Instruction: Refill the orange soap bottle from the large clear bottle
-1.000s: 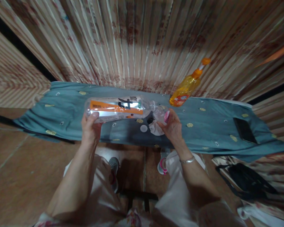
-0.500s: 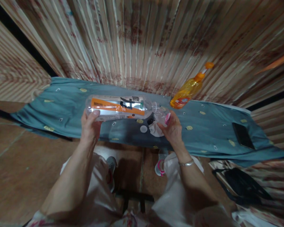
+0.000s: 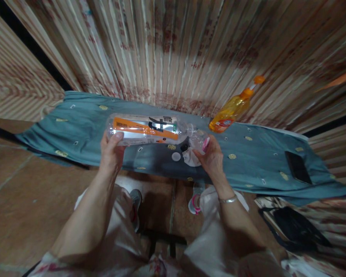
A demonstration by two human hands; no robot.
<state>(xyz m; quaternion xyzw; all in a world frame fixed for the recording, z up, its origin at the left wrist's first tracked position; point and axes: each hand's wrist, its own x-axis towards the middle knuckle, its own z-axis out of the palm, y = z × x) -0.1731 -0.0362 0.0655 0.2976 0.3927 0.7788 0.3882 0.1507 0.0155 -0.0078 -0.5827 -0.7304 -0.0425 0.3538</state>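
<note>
We hold big bottle (image 3: 145,129) sideways at centre frame, left hand (image 3: 111,154) gripping base | right hand (image 3: 212,157) clasps small bottle (image 3: 198,140) at its mouth | misalignment could spill onto cloth (image 3: 256,161).

I see a large clear plastic bottle (image 3: 147,130) with an orange, white and black label lying on its side just above mid-frame, neck pointing right. At its mouth sits a small clear bottle (image 3: 200,141) with a pink cap.
</note>
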